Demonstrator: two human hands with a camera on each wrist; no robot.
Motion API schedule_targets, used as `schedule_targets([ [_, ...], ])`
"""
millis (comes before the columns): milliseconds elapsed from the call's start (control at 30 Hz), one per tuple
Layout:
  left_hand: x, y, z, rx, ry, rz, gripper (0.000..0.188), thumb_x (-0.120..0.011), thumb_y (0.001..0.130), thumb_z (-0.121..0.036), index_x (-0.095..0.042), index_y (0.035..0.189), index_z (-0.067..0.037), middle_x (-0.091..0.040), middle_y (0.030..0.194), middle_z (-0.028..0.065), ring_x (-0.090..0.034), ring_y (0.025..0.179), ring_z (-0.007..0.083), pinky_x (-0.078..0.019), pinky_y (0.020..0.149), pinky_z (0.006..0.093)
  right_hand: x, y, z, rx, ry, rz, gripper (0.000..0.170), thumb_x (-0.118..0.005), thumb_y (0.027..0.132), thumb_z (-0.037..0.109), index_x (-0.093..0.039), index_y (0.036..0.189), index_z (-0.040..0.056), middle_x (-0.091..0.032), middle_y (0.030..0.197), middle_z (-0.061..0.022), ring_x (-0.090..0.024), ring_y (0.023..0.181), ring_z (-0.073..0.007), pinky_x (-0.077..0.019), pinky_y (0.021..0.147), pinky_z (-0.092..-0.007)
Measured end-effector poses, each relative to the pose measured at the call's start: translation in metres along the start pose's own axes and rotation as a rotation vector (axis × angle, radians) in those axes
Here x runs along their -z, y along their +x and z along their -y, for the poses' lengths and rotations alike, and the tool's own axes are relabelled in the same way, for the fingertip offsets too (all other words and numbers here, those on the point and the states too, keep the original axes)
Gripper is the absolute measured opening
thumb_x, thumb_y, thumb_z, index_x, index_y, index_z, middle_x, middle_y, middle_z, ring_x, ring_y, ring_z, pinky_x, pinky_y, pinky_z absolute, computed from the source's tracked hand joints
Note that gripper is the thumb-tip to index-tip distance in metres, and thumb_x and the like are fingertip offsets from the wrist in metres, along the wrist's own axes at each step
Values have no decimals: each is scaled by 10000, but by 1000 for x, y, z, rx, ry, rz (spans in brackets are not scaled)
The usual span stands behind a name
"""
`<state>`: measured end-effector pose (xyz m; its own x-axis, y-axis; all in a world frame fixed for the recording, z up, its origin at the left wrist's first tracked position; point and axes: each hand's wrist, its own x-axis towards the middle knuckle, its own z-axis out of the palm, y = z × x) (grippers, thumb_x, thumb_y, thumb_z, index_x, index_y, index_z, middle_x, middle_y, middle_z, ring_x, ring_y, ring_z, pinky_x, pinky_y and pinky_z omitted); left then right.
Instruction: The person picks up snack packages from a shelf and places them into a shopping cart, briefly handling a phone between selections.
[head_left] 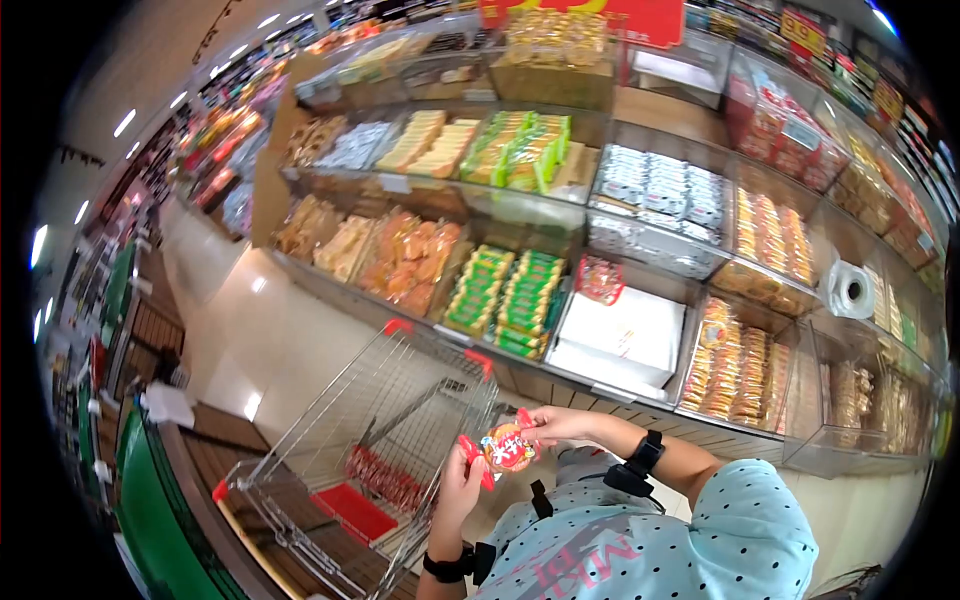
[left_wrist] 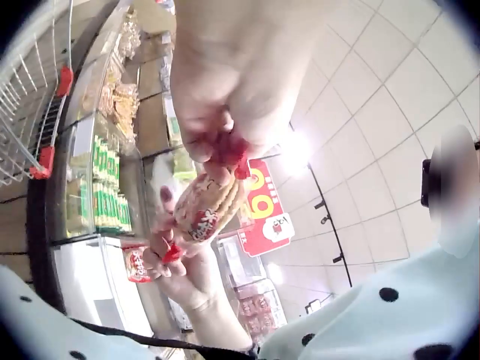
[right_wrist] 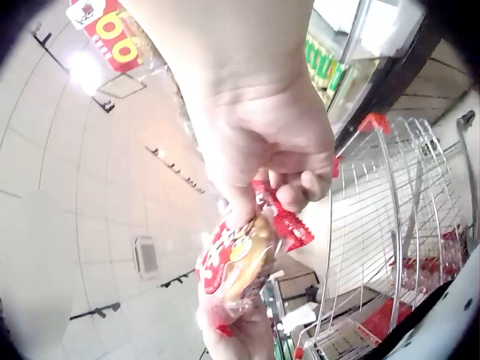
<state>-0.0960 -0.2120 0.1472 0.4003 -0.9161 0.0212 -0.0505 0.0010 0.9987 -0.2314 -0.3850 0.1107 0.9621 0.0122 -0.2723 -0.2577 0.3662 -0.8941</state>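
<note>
1. Red at both ends, one wrapped snack packet (head_left: 510, 448) is stretching between left hand (head_left: 458, 485) and right hand (head_left: 560, 424), just beside the cart (head_left: 480, 362), its lettered face looking up at the head camera.
2. Its long axis is running slantwise, lower left to upper right in the head view, one end toward each hand!
3. Counting now: one red packet (head_left: 599, 280) is lying in the white-floored bin (head_left: 615, 345), two rows of green packs (head_left: 482, 288) are standing just beside that bin, and heaped packets (head_left: 385, 480) are lying in the cart, too blurred to count.
4. Left fingers are pinching one red end, that forearm rising from below.
5. Right fingers are pinching the other, that forearm coming in from the right.
</note>
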Motion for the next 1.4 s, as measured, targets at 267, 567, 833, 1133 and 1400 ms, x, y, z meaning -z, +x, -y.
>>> schedule_targets([
  [267,-56,94,32,73,-7,78,177,-438,812,-68,-401,982,-38,-513,889,49,-492,731,80,-369,591,184,133,-54,-19,193,-138,-925,193,-595,734,141,-528,876,29,-546,672,7,-485,577,-44,-401,488,-188],
  [567,-25,61,78,286,38,-160,179,-401,828,-109,-426,994,-50,-526,909,55,-517,743,107,-388,593,203,255,-43,-50,285,-734,-1496,255,-665,629,158,-534,800,19,-546,657,-98,-522,505,-182,-420,478,-272],
  [833,-5,13,115,456,-55,-429,180,-390,832,-128,-416,988,-42,-523,898,79,-528,724,137,-395,571,220,262,-25,-49,221,-646,-1580,279,-622,670,191,-468,826,18,-521,697,-147,-506,611,-298,-409,555,-352],
  [1133,-25,19,98,470,62,-403,208,-397,834,-137,-407,1016,-35,-522,904,87,-544,721,146,-407,565,224,278,-23,-54,268,-799,-1609,276,-618,678,137,-453,866,20,-546,678,-157,-532,602,-308,-416,529,-351],
  [1400,-17,10,111,491,94,-361,191,-397,836,-146,-412,993,-38,-537,882,78,-546,710,142,-410,560,229,278,-17,-54,235,-734,-1600,313,-609,685,125,-409,908,33,-543,673,-172,-529,597,-327,-417,518,-363],
])
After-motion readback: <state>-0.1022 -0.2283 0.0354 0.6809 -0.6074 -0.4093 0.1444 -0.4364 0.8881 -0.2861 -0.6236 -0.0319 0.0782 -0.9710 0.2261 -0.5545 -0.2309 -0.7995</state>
